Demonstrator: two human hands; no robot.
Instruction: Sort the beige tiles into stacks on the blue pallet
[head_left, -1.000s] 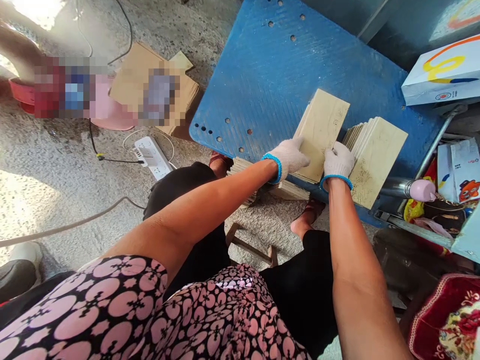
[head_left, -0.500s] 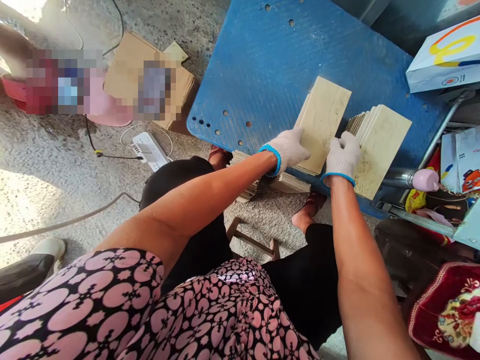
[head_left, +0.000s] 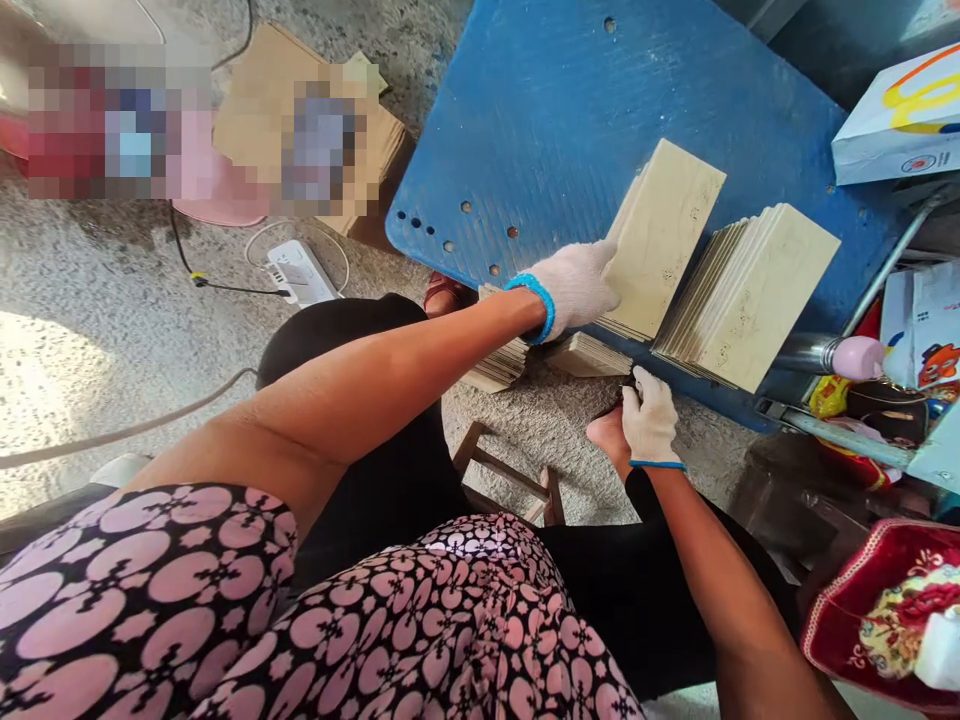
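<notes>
Two stacks of thin, pale wooden boards lie on a blue tabletop (head_left: pixel 540 130). My left hand (head_left: pixel 577 285), in a white knit glove with a blue cuff, rests at the near left edge of the left stack (head_left: pixel 664 240), fingers spread against it. The right stack (head_left: pixel 772 300) is fanned out, its board edges showing in steps. My right hand (head_left: pixel 652 420), gloved the same way, is below the table's near edge, thumb and fingers apart, with nothing visible in it. Close to it, lower down, is a smaller bundle of boards (head_left: pixel 589 355).
More boards (head_left: pixel 499 365) stand below the table edge, partly behind my left forearm. A wooden stool (head_left: pixel 514 475) is between my legs. At right are a pink-capped bottle (head_left: pixel 855 357) and a white bag (head_left: pixel 900 130). A power strip (head_left: pixel 304 275) and cardboard (head_left: pixel 251 100) lie on the floor left.
My right hand has moved off the boards, down and toward me past the table edge. The right stack looks more fanned out. My left hand has stayed at the left stack.
</notes>
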